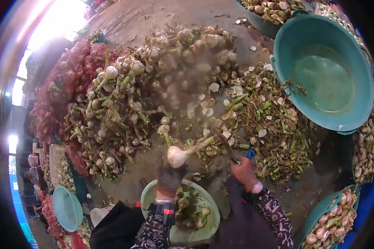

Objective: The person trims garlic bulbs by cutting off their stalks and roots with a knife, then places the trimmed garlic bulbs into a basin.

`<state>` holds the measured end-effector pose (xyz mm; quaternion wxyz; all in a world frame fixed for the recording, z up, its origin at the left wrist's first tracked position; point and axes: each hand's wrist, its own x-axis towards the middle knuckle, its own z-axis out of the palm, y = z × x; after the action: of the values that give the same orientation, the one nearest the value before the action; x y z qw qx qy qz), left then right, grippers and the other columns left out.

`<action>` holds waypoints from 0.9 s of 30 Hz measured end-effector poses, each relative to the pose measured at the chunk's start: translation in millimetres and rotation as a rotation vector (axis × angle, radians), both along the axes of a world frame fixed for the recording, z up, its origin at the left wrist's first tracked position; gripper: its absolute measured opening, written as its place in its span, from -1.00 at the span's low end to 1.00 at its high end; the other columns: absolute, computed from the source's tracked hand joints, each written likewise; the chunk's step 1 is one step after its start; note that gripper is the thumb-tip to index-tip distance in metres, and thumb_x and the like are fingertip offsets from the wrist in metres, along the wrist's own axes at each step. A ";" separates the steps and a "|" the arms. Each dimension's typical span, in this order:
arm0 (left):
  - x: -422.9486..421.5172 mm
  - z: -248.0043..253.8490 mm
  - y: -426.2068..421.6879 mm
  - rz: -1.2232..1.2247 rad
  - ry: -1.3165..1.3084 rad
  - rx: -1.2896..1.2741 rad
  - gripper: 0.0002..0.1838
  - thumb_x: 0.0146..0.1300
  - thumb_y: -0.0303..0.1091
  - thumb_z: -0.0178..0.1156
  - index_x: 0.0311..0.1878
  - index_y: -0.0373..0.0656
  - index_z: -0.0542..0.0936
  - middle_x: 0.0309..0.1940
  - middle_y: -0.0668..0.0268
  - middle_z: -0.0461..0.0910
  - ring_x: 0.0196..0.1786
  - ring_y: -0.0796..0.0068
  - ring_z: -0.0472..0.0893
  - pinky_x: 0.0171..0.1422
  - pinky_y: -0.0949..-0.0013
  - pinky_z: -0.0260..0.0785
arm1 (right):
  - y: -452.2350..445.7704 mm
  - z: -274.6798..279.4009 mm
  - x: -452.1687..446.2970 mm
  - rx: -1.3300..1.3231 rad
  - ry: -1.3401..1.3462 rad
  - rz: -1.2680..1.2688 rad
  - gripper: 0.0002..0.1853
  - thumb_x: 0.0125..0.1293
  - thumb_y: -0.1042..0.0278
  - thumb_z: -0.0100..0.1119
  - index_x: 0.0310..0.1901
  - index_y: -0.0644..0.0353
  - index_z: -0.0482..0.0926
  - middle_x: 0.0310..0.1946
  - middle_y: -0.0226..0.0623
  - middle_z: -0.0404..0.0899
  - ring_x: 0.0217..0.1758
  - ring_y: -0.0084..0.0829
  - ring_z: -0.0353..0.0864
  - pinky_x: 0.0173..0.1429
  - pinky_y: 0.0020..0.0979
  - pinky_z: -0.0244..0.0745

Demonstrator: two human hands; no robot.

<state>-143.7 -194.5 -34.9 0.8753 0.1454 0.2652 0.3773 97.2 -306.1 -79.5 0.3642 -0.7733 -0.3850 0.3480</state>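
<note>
My left hand (170,178), in what looks like a dark glove, is closed around a garlic bulb (177,157) whose long stem points up and to the right. My right hand (244,172) grips a curved knife (227,148), its dark blade close to the end of that stem; whether they touch I cannot tell. Below my left hand, between my legs, is a light green basin (212,203) with a few garlic bulbs (201,218) and trimmings. A smaller garlic bulb with a stem (164,128) lies just beyond the held one.
A large heap of untrimmed garlic (124,95) spreads ahead and left, beside red mesh sacks (62,83). Cut stems and peel (274,128) are piled at right. A large teal tub (284,89) is tilted behind them. Garlic-filled tubs (332,220) and a small basin (67,208) flank me.
</note>
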 end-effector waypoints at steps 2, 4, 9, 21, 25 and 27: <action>-4.2 -20.8 -3.8 0.119 -0.106 -0.140 -0.29 0.09 0.20 0.11 0.20 -0.08 0.33 0.02 0.14 0.44 -0.09 0.12 0.49 -0.02 0.04 0.40 | 11.9 29.8 0.9 -0.008 0.193 0.069 -0.62 0.07 0.10 0.19 -0.15 0.20 0.57 -0.36 -0.01 0.60 -0.25 -0.06 0.60 -0.18 -0.23 0.49; 12.2 -17.0 -1.7 0.137 -0.129 -0.214 -0.32 0.08 0.21 0.11 0.15 -0.08 0.36 -0.04 0.18 0.45 -0.18 0.20 0.48 -0.12 0.16 0.39 | 23.3 25.9 -0.8 0.039 0.133 0.061 -0.62 0.07 0.11 0.19 -0.16 0.21 0.57 -0.37 -0.02 0.59 -0.28 -0.10 0.60 -0.21 -0.25 0.49; 25.8 -40.3 -7.2 0.264 -0.155 -0.148 -0.52 0.10 0.10 0.08 -0.06 -0.04 0.47 -0.22 0.30 0.49 -0.28 0.39 0.50 -0.20 0.27 0.40 | 57.1 99.7 -4.2 0.483 0.287 -0.195 -0.68 0.10 0.17 0.17 -0.17 0.18 0.58 -0.43 -0.07 0.59 -0.36 -0.16 0.60 -0.25 -0.24 0.48; -25.0 30.5 88.0 -0.675 1.138 0.637 -0.22 0.02 0.03 0.29 0.23 -0.25 0.29 0.08 0.16 0.42 0.12 0.31 0.42 0.17 0.30 0.28 | -7.5 -43.2 -1.5 -0.173 0.105 0.227 -0.54 0.03 0.01 0.22 -0.28 0.35 0.56 -0.46 0.09 0.57 -0.29 0.03 0.57 -0.20 -0.19 0.47; -28.1 -77.8 175.4 -0.260 1.805 0.628 -0.22 -0.01 -0.02 0.32 0.22 -0.23 0.28 0.04 0.15 0.45 0.07 0.31 0.46 0.10 0.28 0.34 | 2.8 -47.6 -11.6 -0.164 0.156 0.200 -0.55 0.03 0.04 0.21 -0.29 0.36 0.56 -0.44 0.09 0.56 -0.31 0.03 0.57 -0.22 -0.18 0.47; -15.6 -101.8 184.7 -0.358 1.825 0.637 -0.23 -0.04 -0.08 0.35 0.21 -0.22 0.29 0.00 0.16 0.47 0.03 0.32 0.48 0.07 0.29 0.37 | 19.7 2.0 -13.2 -0.234 0.205 0.249 -0.55 0.04 0.05 0.20 -0.29 0.38 0.55 -0.45 0.08 0.56 -0.32 0.03 0.57 -0.22 -0.17 0.46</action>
<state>-159.3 -9.7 -136.7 0.2987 0.6482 0.6996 0.0357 84.0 -286.4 -77.5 0.2634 -0.7172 -0.3957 0.5096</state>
